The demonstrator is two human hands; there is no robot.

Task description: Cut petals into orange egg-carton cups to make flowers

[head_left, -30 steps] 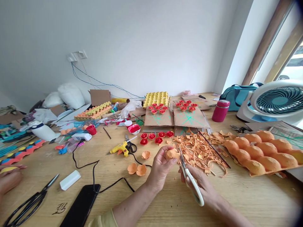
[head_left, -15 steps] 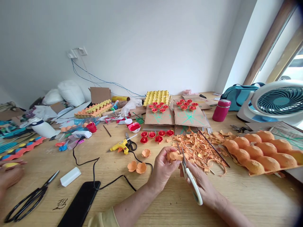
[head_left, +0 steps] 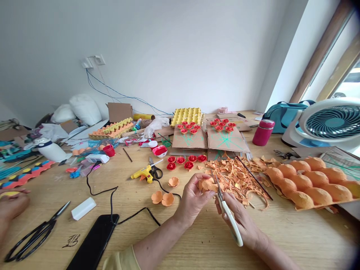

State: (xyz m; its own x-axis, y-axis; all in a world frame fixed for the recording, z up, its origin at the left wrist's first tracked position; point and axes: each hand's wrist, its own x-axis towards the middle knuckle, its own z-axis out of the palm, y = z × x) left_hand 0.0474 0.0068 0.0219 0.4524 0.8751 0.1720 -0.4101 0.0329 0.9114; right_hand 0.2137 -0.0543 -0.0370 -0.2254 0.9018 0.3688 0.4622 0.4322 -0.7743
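Pinched in my left hand [head_left: 191, 204] is an orange egg carton piece [head_left: 208, 184] with a ragged edge. My right hand [head_left: 244, 219] grips white-handled scissors [head_left: 232, 225], their blades slightly apart and up against the right side of that piece. Left of my hands on the table lie orange carton flower cups [head_left: 168, 200], two side by side and a further nested one [head_left: 173, 182] behind them. A heap of orange carton scraps [head_left: 239, 176] spreads just beyond my right hand.
Several red paper roses [head_left: 189, 165] and a yellow glue gun [head_left: 142, 173] lie ahead. An orange egg tray [head_left: 312, 180] and a fan [head_left: 332, 123] stand right. Black scissors [head_left: 39, 232], a phone [head_left: 92, 243] and a co-worker's hand [head_left: 14, 205] are left.
The scissors and my right hand have shifted very slightly; the carton piece stays in my left hand. The view has moved a little.
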